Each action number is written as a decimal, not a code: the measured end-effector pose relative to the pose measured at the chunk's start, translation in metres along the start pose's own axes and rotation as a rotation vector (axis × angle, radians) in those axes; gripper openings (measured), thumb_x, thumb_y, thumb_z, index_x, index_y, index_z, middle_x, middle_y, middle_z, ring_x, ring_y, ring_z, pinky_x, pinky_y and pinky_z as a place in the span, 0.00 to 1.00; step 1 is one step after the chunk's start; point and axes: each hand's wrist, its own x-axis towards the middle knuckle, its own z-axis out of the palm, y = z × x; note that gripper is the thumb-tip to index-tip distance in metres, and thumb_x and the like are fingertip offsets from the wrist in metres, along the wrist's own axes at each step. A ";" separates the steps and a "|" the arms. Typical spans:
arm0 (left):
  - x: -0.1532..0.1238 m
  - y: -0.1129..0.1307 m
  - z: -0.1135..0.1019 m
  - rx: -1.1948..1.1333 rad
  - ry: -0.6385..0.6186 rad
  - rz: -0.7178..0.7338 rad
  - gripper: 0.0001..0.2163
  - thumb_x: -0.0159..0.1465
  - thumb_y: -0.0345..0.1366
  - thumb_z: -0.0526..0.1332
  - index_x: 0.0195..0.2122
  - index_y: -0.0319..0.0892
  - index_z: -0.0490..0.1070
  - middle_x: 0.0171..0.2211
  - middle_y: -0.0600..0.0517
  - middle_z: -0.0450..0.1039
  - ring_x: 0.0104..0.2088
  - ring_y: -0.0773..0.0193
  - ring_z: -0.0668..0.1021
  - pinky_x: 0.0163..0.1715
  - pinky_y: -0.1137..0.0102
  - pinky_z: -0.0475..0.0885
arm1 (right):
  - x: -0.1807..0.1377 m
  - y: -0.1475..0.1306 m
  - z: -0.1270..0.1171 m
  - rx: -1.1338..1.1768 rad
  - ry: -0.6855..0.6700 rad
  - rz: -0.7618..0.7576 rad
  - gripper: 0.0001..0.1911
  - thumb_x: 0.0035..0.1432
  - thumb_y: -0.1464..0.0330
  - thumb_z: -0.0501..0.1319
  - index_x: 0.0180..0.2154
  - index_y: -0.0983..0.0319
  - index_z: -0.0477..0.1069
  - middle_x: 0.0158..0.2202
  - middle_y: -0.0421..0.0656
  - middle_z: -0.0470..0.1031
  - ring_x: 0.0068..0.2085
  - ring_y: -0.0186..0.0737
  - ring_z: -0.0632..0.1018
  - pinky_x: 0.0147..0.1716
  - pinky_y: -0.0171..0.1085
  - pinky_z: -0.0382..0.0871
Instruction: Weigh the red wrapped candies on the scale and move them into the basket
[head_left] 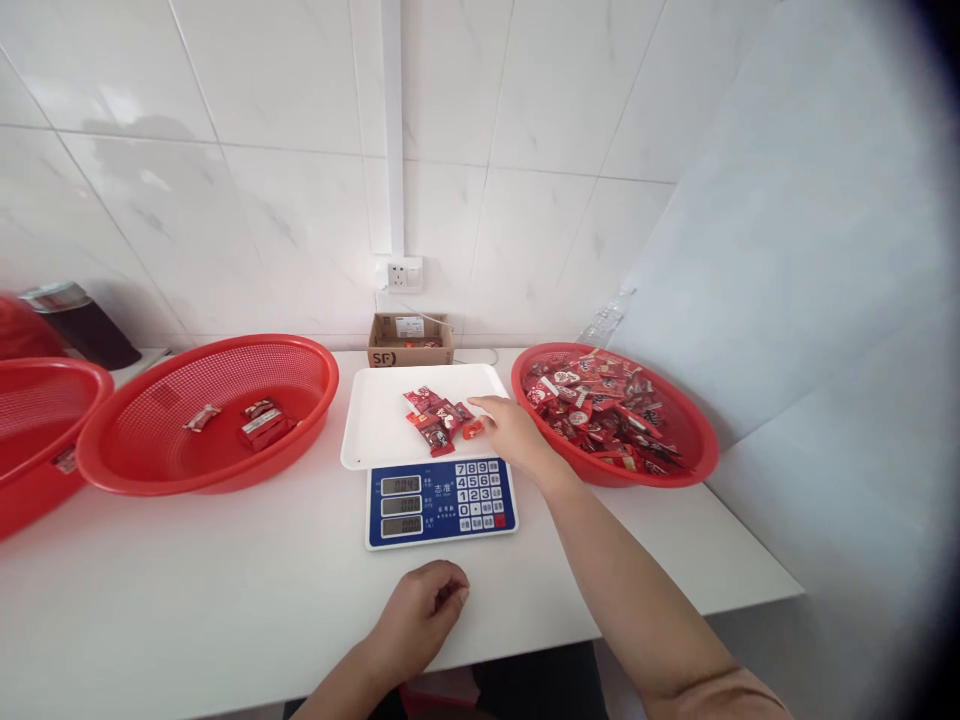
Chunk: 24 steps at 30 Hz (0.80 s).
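Red packets lie heaped on the white tray of the scale, the right hand at their edge, though I cannot tell whether it grips the small orange packet. That hand pressing on the tray could falsify the reading, and a careless sweep could spill packets; the left hand, curled closed near the scale, is well apart from them.
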 end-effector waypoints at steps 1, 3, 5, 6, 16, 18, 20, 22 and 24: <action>0.000 0.000 0.000 -0.006 -0.001 0.001 0.10 0.60 0.39 0.51 0.32 0.43 0.70 0.30 0.52 0.72 0.29 0.67 0.71 0.30 0.74 0.66 | 0.003 -0.002 0.001 -0.017 0.010 0.002 0.19 0.56 0.75 0.52 0.48 0.60 0.69 0.49 0.43 0.71 0.51 0.40 0.70 0.52 0.40 0.61; 0.000 0.000 0.000 -0.012 0.000 0.001 0.10 0.60 0.38 0.51 0.32 0.43 0.70 0.30 0.52 0.72 0.29 0.67 0.71 0.31 0.73 0.66 | 0.009 -0.008 0.003 -0.036 0.009 -0.011 0.16 0.57 0.70 0.53 0.47 0.60 0.70 0.48 0.44 0.73 0.50 0.40 0.71 0.50 0.39 0.62; 0.000 0.000 0.000 -0.010 0.002 -0.003 0.10 0.60 0.38 0.51 0.31 0.43 0.70 0.30 0.52 0.72 0.29 0.67 0.71 0.31 0.74 0.66 | 0.014 -0.015 0.006 -0.049 -0.011 -0.035 0.15 0.57 0.68 0.54 0.46 0.59 0.71 0.46 0.44 0.74 0.49 0.41 0.71 0.49 0.38 0.62; 0.000 0.000 -0.001 -0.011 0.001 -0.006 0.10 0.60 0.39 0.51 0.31 0.43 0.70 0.30 0.52 0.72 0.29 0.67 0.71 0.31 0.74 0.66 | 0.016 -0.018 0.007 -0.057 -0.029 -0.047 0.15 0.57 0.68 0.54 0.45 0.59 0.71 0.46 0.44 0.74 0.48 0.41 0.71 0.48 0.38 0.62; 0.000 -0.002 0.000 -0.021 -0.004 -0.020 0.09 0.60 0.37 0.51 0.32 0.43 0.70 0.30 0.53 0.71 0.29 0.68 0.71 0.30 0.74 0.65 | 0.040 -0.045 0.018 -0.165 -0.109 -0.034 0.15 0.58 0.58 0.53 0.42 0.56 0.70 0.40 0.43 0.76 0.42 0.42 0.74 0.38 0.36 0.62; 0.001 -0.003 0.001 -0.020 0.000 -0.019 0.09 0.60 0.37 0.51 0.32 0.43 0.70 0.29 0.53 0.71 0.29 0.68 0.70 0.30 0.74 0.65 | 0.047 -0.052 0.023 -0.219 -0.142 -0.012 0.18 0.56 0.54 0.53 0.43 0.57 0.69 0.38 0.44 0.76 0.39 0.43 0.75 0.37 0.37 0.62; 0.001 -0.003 0.001 -0.020 0.001 -0.017 0.09 0.60 0.37 0.51 0.31 0.42 0.70 0.29 0.53 0.71 0.29 0.68 0.70 0.30 0.74 0.65 | 0.054 -0.059 0.028 -0.276 -0.189 0.007 0.20 0.54 0.52 0.53 0.41 0.58 0.69 0.35 0.45 0.76 0.38 0.44 0.75 0.37 0.38 0.61; 0.001 -0.003 0.001 -0.021 0.001 -0.017 0.09 0.59 0.37 0.51 0.31 0.42 0.70 0.29 0.53 0.71 0.29 0.68 0.70 0.30 0.75 0.65 | 0.060 -0.063 0.032 -0.315 -0.223 0.017 0.20 0.53 0.52 0.54 0.40 0.59 0.68 0.34 0.45 0.76 0.38 0.45 0.75 0.38 0.39 0.60; 0.001 -0.003 0.001 -0.023 -0.001 -0.021 0.09 0.59 0.37 0.52 0.31 0.42 0.70 0.29 0.53 0.71 0.28 0.68 0.70 0.30 0.75 0.65 | 0.063 -0.065 0.033 -0.336 -0.240 0.016 0.18 0.53 0.54 0.55 0.41 0.58 0.68 0.36 0.44 0.76 0.40 0.45 0.74 0.39 0.39 0.60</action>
